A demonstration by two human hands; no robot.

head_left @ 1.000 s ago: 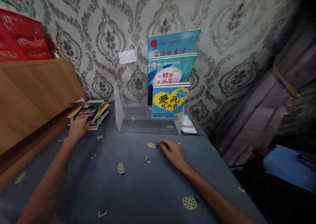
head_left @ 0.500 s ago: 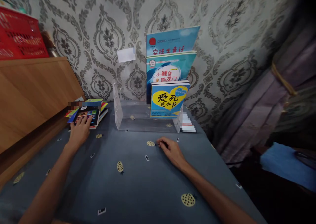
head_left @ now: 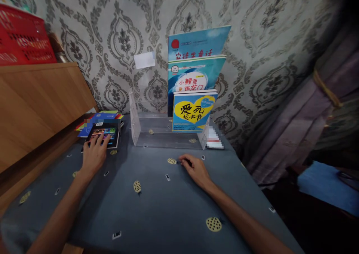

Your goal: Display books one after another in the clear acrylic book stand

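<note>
My left hand (head_left: 94, 155) lies on a dark-covered book (head_left: 105, 132), fingers spread flat over its near edge. That book sits on top of a low stack of books (head_left: 97, 120) at the left of the grey-blue patterned tabletop (head_left: 157, 205). My right hand (head_left: 195, 169) rests on the cloth in front of a clear acrylic book stand (head_left: 157, 129), its fingers curled down near a yellow spot; nothing shows in it. Three books stand stepped in the stand's right side: a yellow-heart cover (head_left: 192, 112) in front and two blue ones (head_left: 196, 73) behind.
A wooden headboard-like panel (head_left: 36, 104) runs along the left with a red crate (head_left: 24, 37) on top. Patterned wallpaper (head_left: 260, 30) is behind the stand, with a small white card (head_left: 144, 59) stuck on it. Curtains (head_left: 308, 115) hang at the right, with blue fabric (head_left: 327, 185) below the table edge.
My left hand has drawn the dark-covered book off the stack toward me and to the right. My right hand has stayed in place.
</note>
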